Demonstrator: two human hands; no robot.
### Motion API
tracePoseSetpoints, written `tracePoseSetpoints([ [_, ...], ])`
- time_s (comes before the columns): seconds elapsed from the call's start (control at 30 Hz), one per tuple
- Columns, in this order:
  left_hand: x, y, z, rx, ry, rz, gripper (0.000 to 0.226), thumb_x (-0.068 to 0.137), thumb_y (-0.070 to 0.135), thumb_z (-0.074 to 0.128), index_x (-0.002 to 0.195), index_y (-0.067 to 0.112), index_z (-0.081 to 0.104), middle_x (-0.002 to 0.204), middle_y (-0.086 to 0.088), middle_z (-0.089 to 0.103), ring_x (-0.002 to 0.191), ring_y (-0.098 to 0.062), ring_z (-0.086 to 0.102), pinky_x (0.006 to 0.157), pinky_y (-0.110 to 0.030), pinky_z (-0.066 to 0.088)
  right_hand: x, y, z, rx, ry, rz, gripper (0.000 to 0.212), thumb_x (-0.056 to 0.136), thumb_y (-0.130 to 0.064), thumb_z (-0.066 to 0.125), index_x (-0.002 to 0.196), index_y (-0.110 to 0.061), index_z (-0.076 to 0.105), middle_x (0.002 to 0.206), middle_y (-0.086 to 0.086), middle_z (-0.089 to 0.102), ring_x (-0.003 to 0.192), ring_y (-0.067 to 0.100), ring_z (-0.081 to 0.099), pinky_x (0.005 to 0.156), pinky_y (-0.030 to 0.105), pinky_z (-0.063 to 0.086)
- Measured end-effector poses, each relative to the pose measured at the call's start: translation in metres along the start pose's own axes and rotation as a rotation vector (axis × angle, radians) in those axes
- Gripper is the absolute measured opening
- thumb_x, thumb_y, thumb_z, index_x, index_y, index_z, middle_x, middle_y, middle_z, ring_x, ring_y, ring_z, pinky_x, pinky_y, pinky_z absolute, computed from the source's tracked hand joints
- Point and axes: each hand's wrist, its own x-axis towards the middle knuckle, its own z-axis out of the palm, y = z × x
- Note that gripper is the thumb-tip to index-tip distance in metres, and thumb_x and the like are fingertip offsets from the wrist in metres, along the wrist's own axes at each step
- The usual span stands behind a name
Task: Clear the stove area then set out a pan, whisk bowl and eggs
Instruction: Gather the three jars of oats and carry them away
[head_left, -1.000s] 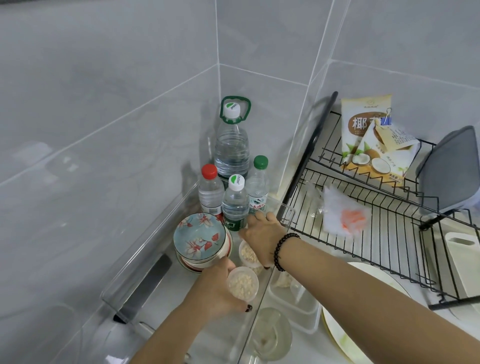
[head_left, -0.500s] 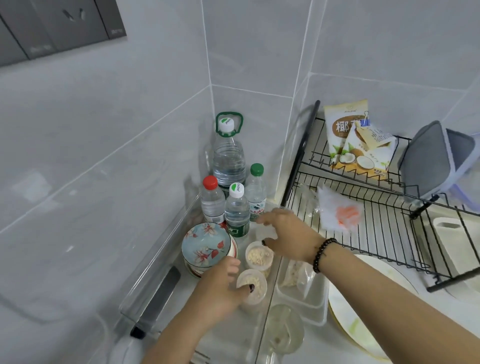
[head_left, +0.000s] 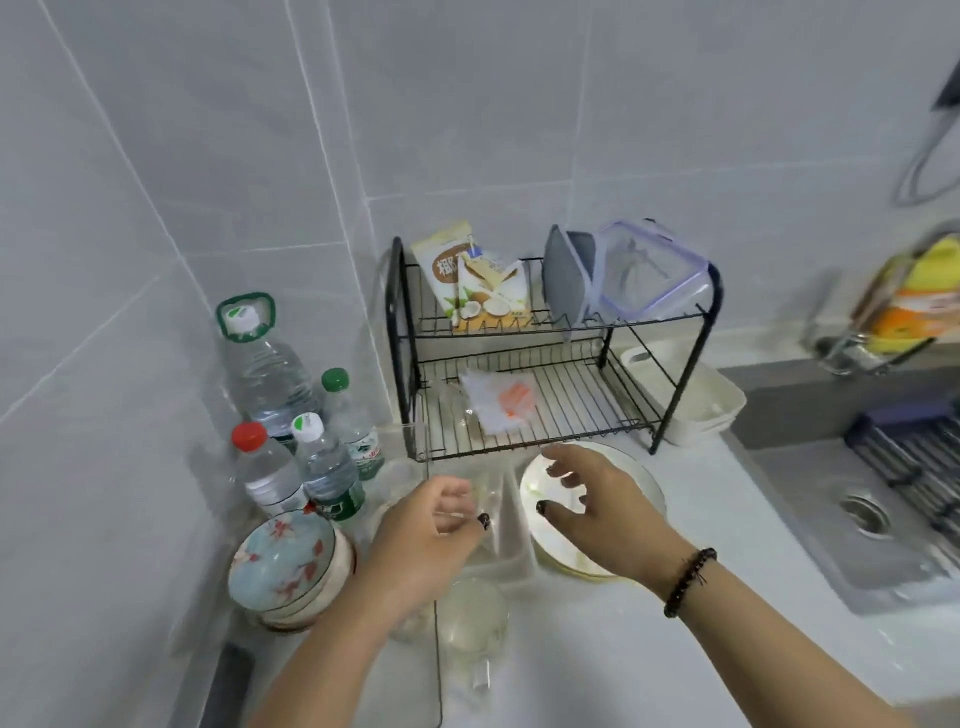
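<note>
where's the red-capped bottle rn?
Head view, left side: the red-capped bottle stands in the bottle cluster by the left wall, just left of the white-capped bottle and behind the stacked floral bowls.

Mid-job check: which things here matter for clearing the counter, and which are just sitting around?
In play: left hand, right hand, white plate, floral bowls, glass cup.
Lying about: water bottles, dish rack, coconut packets, sink.
</note>
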Motion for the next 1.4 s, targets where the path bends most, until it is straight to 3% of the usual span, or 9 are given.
tracePoseSetpoints([
  [0.2, 0.007, 0.047, 0.066, -0.022, -0.201, 0.070, 0.026, 0.085, 0.016, 0.068, 0.106, 0.031, 0.060, 0.103, 0.011, 0.070, 0.090, -0.002, 0.066, 0.072, -0.018, 0.049, -0.058, 0.046, -0.061, -0.006, 0.190, 0.144, 0.045, 0.088, -0.027, 0.065, 0.130, -0.030, 0.048, 0.119, -0.013, 0.051, 0.103, 0.003, 0.051, 0.086, 0.014, 0.041],
  [0.37, 0.003, 0.092, 0.139, 0.010, -0.383, 0.142, 0.025, 0.086, 0.015, 0.066, 0.104, 0.032, 0.061, 0.102, 0.011, 0.070, 0.091, -0.002, 0.067, 0.064, -0.014, 0.047, -0.120, 0.089, -0.111, -0.114, 0.260, 0.242, 0.046, 0.090, -0.028, 0.061, 0.133, -0.032, 0.045, 0.120, -0.015, 0.047, 0.109, 0.002, 0.048, 0.089, 0.016, 0.040],
  [0.53, -0.010, 0.147, 0.220, 0.026, -0.519, 0.229, 0.024, 0.085, 0.017, 0.066, 0.103, 0.032, 0.062, 0.102, 0.013, 0.070, 0.090, -0.003, 0.068, 0.071, -0.018, 0.051, -0.179, 0.132, -0.169, -0.140, 0.345, 0.349, 0.046, 0.090, -0.029, 0.060, 0.134, -0.030, 0.045, 0.126, -0.013, 0.047, 0.111, 0.002, 0.048, 0.096, 0.022, 0.044],
  [0.77, -0.048, 0.219, 0.342, 0.021, -0.702, 0.325, 0.025, 0.086, 0.014, 0.064, 0.106, 0.030, 0.062, 0.103, 0.012, 0.069, 0.090, -0.002, 0.067, 0.071, -0.011, 0.047, -0.276, 0.189, -0.252, -0.131, 0.466, 0.484, 0.043, 0.093, -0.029, 0.058, 0.134, -0.031, 0.044, 0.126, -0.018, 0.042, 0.112, -0.001, 0.046, 0.096, 0.019, 0.043],
  [0.87, -0.067, 0.245, 0.392, 0.010, -0.785, 0.356, 0.026, 0.086, 0.013, 0.064, 0.108, 0.028, 0.062, 0.104, 0.010, 0.069, 0.092, -0.004, 0.067, 0.072, -0.015, 0.048, -0.318, 0.209, -0.279, -0.121, 0.535, 0.545, 0.042, 0.093, -0.029, 0.056, 0.133, -0.033, 0.045, 0.122, -0.020, 0.041, 0.112, -0.002, 0.045, 0.099, 0.020, 0.042],
  [1.1, -0.117, 0.290, 0.504, 0.072, -1.031, 0.466, 0.026, 0.084, 0.013, 0.066, 0.102, 0.031, 0.064, 0.104, 0.007, 0.071, 0.092, -0.006, 0.068, 0.087, -0.023, 0.053, -0.415, 0.245, -0.324, -0.104, 0.707, 0.738, 0.039, 0.094, -0.030, 0.056, 0.131, -0.033, 0.046, 0.122, -0.019, 0.042, 0.109, -0.004, 0.044, 0.084, 0.008, 0.040],
  [1.27, -0.139, 0.323, 0.570, 0.130, -1.188, 0.550, 0.025, 0.088, 0.012, 0.064, 0.110, 0.025, 0.063, 0.104, 0.009, 0.069, 0.096, -0.009, 0.067, 0.078, -0.011, 0.050, -0.459, 0.273, -0.347, -0.059, 0.855, 0.864, 0.033, 0.093, -0.030, 0.057, 0.126, -0.034, 0.051, 0.121, -0.018, 0.047, 0.108, -0.004, 0.048, 0.091, 0.018, 0.044],
  [1.4, -0.144, 0.352, 0.629, 0.145, -1.281, 0.608, 0.024, 0.088, 0.017, 0.066, 0.110, 0.026, 0.062, 0.104, 0.009, 0.069, 0.094, -0.007, 0.066, 0.069, -0.005, 0.049, -0.485, 0.306, -0.371, -0.024, 0.952, 0.952, 0.032, 0.092, -0.031, 0.057, 0.124, -0.035, 0.053, 0.117, -0.021, 0.048, 0.107, -0.005, 0.049, 0.092, 0.017, 0.044],
])
